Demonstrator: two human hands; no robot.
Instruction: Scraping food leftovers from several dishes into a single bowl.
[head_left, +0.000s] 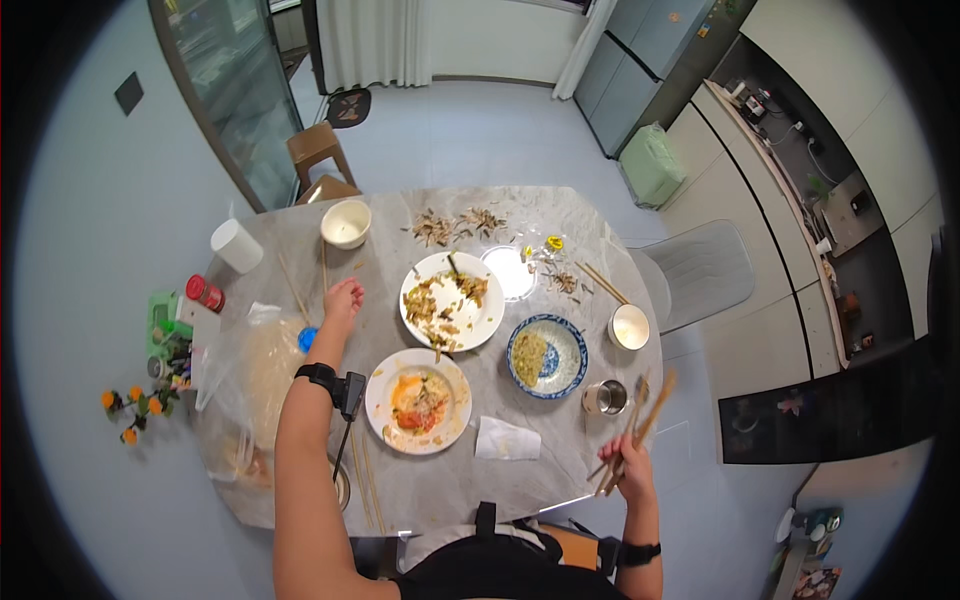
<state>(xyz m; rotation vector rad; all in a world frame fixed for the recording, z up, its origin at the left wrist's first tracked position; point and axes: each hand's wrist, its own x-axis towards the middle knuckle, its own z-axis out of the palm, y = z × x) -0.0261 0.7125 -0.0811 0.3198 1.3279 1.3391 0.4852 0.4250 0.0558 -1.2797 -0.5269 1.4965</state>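
My right hand (626, 461) is closed around several wooden chopsticks (654, 409) and what looks like a spoon, at the table's right front edge. Beside it stands a metal cup (605, 397). My left hand (344, 300) reaches over the table, fingers slightly bent, near a wooden chopstick (325, 264) and below a white bowl (346, 224); whether it touches anything is unclear. Between the hands lie a white plate with food scraps (487, 330), a second plate with red and yellow leftovers (379, 427), a blue-patterned bowl (577, 360) and a crumpled tissue (508, 439).
More chopsticks lie by a small bowl (628, 327) and near the front edge. Scraps (433, 227) are heaped at the back. Plastic bags (270, 367), a red-lidded jar (205, 293) and a white cylinder (237, 246) occupy the left. A grey chair (697, 274) stands right.
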